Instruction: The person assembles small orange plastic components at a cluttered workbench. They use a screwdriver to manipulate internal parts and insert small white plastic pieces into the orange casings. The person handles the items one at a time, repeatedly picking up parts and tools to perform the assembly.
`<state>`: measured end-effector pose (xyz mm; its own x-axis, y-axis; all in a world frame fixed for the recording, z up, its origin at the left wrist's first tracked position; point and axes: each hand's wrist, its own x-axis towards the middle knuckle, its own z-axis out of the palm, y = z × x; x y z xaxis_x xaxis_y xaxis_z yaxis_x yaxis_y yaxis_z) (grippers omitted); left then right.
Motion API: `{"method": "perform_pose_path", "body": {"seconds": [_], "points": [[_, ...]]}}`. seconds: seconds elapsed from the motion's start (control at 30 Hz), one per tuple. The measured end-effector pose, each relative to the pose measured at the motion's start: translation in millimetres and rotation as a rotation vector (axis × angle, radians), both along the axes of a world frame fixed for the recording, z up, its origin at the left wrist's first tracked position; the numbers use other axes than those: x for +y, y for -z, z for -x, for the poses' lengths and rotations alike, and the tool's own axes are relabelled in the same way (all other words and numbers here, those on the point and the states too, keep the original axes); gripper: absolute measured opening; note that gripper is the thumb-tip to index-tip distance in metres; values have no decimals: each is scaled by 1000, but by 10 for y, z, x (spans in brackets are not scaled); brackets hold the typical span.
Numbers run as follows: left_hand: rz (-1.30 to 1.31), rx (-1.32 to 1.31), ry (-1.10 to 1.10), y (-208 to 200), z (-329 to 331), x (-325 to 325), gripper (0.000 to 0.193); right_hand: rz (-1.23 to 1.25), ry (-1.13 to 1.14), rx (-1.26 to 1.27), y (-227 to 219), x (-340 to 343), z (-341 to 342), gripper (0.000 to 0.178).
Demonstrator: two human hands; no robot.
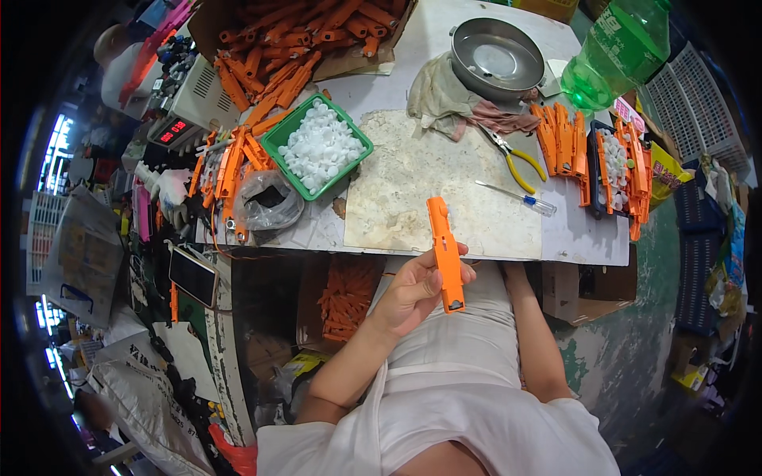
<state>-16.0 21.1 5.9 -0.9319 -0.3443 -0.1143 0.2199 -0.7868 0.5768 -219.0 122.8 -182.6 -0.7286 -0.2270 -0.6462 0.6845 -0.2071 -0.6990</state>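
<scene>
Head view, items listed outward from the left hand.

Left hand (414, 292): closed on one long orange plastic piece (447, 255), thumb against fingers near its lower half; held clear of the table (589, 238) edge, above the lap, probably to keep its long face turned toward the wearer.

Right forearm (541, 345): right of that hand; the right hand is hidden at the table edge, so its state cannot be told.

Beyond and left of the left hand: green tub (344, 175) of small white parts (321, 147), its walls presumably keeping them together; grey plastic bag (270, 205) just beside it.

Beyond and right: yellow-handled pliers (506, 148) and screwdriver (541, 206), both loose, seemingly for easy reach; farther out, orange pieces (562, 141) side by side, perhaps for tidy counting.

Farthest ahead: metal bowl (516, 62) beside a crumpled cloth (439, 97).
</scene>
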Motion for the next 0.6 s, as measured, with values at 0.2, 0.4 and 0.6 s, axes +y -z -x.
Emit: {"method": "perform_pose_path", "body": {"seconds": [0.2,0.4,0.6], "points": [[-11,10,-23,6,-12,34,62,113,97,-202,74,-455,175,25],[30,-12,-25,-41,-16,33,60,160,147,-294,48,-373,257,28],[54,-34,-55,-45,8,-31,58,208,232,-412,-44,19,412,30]]}}
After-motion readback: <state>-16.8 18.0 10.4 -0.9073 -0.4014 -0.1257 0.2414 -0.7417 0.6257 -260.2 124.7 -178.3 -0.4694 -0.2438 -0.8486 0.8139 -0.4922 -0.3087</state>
